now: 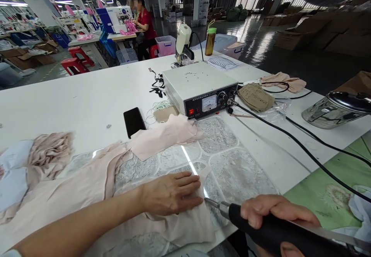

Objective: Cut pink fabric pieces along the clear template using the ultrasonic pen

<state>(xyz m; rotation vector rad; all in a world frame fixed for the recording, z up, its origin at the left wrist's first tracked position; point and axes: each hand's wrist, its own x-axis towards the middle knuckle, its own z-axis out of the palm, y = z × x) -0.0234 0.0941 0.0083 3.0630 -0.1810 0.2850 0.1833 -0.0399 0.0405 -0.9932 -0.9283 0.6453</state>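
Observation:
My left hand [171,194] lies flat, fingers stretched out, on thin pale-pink fabric [191,226]. The fabric is spread over a clear, stone-patterned mat [240,172]. In my right hand [278,210] is a pen-like ultrasonic cutter [257,224] with a thick black handle and a narrow metal tip. That tip points left and sits at the fabric's edge, close beside my left fingertips; whether it touches the cloth I cannot tell. More pale-pink pieces [165,135] lie folded beyond my left hand. The lower part of my right hand is cut off by the frame.
A control box [203,91] with a dial stands behind the mat; a black cable [290,133] runs from it to the right. Around are a phone [134,121], brown patterns [256,96], a steel pot [333,110], a bottle [210,42] and bunched fabric [52,148]. A seated person [145,25] works beyond.

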